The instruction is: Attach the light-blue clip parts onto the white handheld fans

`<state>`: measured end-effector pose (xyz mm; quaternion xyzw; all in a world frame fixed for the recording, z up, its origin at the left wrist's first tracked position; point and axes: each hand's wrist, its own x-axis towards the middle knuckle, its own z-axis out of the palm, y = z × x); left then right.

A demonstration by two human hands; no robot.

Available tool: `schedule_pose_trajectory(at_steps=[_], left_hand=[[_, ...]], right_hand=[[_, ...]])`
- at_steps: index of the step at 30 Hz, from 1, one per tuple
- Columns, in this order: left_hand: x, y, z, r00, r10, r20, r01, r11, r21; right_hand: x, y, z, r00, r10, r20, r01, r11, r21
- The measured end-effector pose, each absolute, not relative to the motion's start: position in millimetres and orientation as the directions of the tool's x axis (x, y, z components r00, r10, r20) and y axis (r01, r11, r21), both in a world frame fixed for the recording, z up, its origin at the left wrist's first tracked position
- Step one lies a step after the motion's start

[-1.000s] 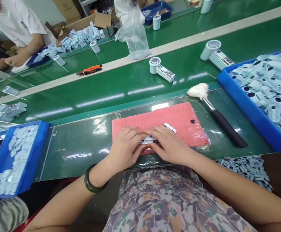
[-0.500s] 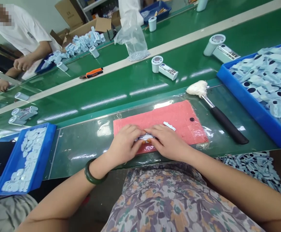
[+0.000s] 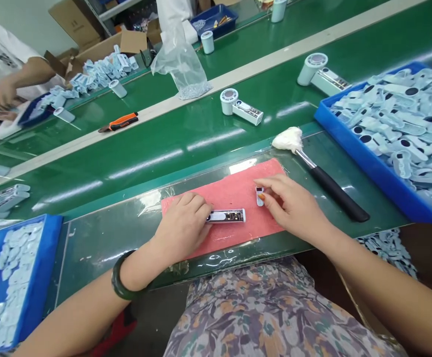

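left tray (image 3: 33, 277): cut by edge | right tray (image 3: 364, 153): cut by edge | strip (image 3: 226, 216): left end hidden

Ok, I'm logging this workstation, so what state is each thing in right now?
Left hand: pinning the long part's end to the mat.
Long part: flat on the mat, display side up.
Right hand: fingertips on the small clip.
Small clip: lying on the mat.
Red mat: flat under clear film.
Mallet: lying down, head wrapped in white, untouched.
Right blue bin: heaped with pale shells.

mat (image 3: 238, 196) centre, on bench | hammer (image 3: 322, 177) right of mat | trays far left (image 3: 39, 277), far right (image 3: 353, 148)
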<state>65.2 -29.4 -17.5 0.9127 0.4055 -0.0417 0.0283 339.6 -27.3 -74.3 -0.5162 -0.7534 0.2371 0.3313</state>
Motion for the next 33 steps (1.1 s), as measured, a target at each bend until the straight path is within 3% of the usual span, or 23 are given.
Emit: schedule_pose_trajectory(at_steps=[3, 6, 10, 13, 18, 23, 27, 33], left_hand=[[59.5, -17.7, -7.2, 0.706, 0.695, -0.14, 0.704, -0.71, 0.022], [43.4, 19.2, 6.0, 0.733, 0.674, -0.091, 0.668, -0.739, -0.088], [14.7, 99.6, 13.9, 0.646, 0.763, 0.039, 0.743, -0.616, -0.262], [-1.2, 152.9, 2.7, 0.529, 0.842, 0.109, 0.821, -0.475, -0.318], [-9.3, 168.4, -30.7, 0.391, 0.906, 0.165, 0.905, -0.345, -0.249], [-13.9, 74.2, -48.2, 0.412, 0.897, 0.161, 0.91, -0.397, -0.115], [-12.1, -7.8, -72.6, 0.587, 0.803, 0.103, 0.794, -0.596, 0.12], [-9.8, -36.3, -103.4, 0.522, 0.843, 0.129, 0.816, -0.538, 0.212]], right_hand=[[339.9, -27.1, -83.4, -0.276, 0.925, 0.262, 0.676, 0.381, -0.631], [337.5, -29.4, -90.3, -0.296, 0.908, 0.298, 0.705, 0.418, -0.573], [334.1, -32.7, -95.6, -0.322, 0.874, 0.364, 0.735, 0.473, -0.486], [334.6, -31.6, -95.5, -0.294, 0.881, 0.371, 0.735, 0.456, -0.502], [335.5, -18.7, -90.9, -0.283, 0.927, 0.246, 0.788, 0.371, -0.491], [338.7, -5.1, -106.8, -0.349, 0.911, 0.219, 0.808, 0.411, -0.423], [334.1, 18.4, -133.5, -0.473, 0.841, 0.261, 0.647, 0.533, -0.544], [284.5, 55.1, -124.2, -0.591, 0.783, 0.196, 0.437, 0.514, -0.738]])
